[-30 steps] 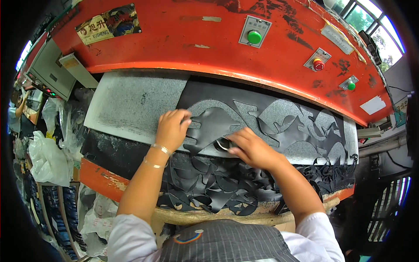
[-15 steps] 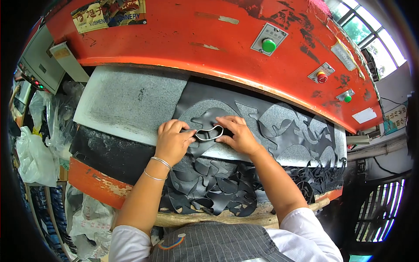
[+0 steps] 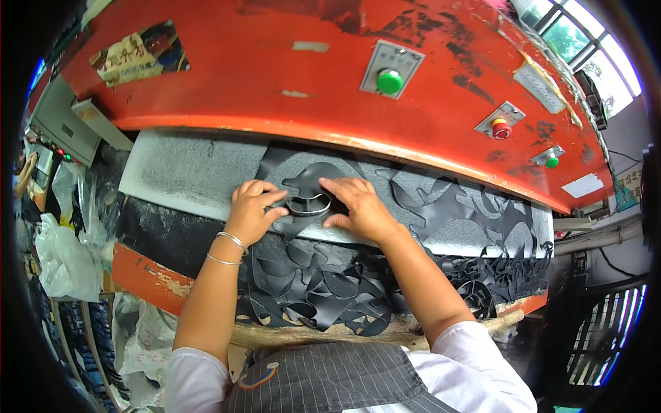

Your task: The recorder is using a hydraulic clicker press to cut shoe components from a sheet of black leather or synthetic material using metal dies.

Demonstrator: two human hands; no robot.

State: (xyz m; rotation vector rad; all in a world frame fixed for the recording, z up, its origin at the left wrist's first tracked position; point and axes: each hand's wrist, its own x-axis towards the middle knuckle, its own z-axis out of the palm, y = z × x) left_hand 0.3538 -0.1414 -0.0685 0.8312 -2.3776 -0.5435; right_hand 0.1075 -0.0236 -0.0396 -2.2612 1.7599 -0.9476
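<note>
A thin-walled metal cutting die (image 3: 310, 212) with a curved outline stands on a black sheet of leather-like material (image 3: 447, 230). At its left end, my left hand (image 3: 252, 212) has thumb and forefinger parted, their tips close to the metal; contact cannot be made out. My right hand (image 3: 363, 212) is spread around the right end, forefinger resting on the black sheet beyond the die and thumb on the near side. Shaped holes in the sheet show the pale grey cutting board (image 3: 186, 162) beneath.
A red press beam (image 3: 275, 89) spans the far side, with a green button (image 3: 390, 81) and a red button (image 3: 501, 129). Tangled black offcuts (image 3: 323, 296) hang over the near edge by a wooden pole (image 3: 289, 336). Plastic bags (image 3: 65, 258) lie at left.
My fingers have loosened from the die, the right thumb and forefinger spreading wider apart. The camera view has shifted, so the press beam fills more of the picture.
</note>
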